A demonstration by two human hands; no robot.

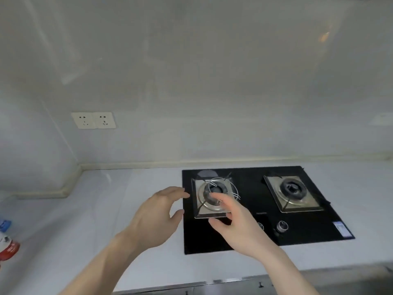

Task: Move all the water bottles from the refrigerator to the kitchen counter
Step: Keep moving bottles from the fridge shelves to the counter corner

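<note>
Both my hands hover empty above the white kitchen counter [89, 209]. My left hand [157, 218] is at the left edge of the black gas hob [251, 237], fingers loosely spread and holding nothing. My right hand [236, 224] is over the hob's left burner [212, 193], fingers relaxed and also holding nothing. At the far left edge a bottle with a red label [8, 248] and something with a blue cap [5, 225] are cut off by the frame. The refrigerator is out of view.
The hob has a second burner [293, 188] at the right and two knobs [281, 226] near its front. A double wall socket [93, 120] sits on the pale backsplash. The counter's front edge [212, 279] runs just below my forearms.
</note>
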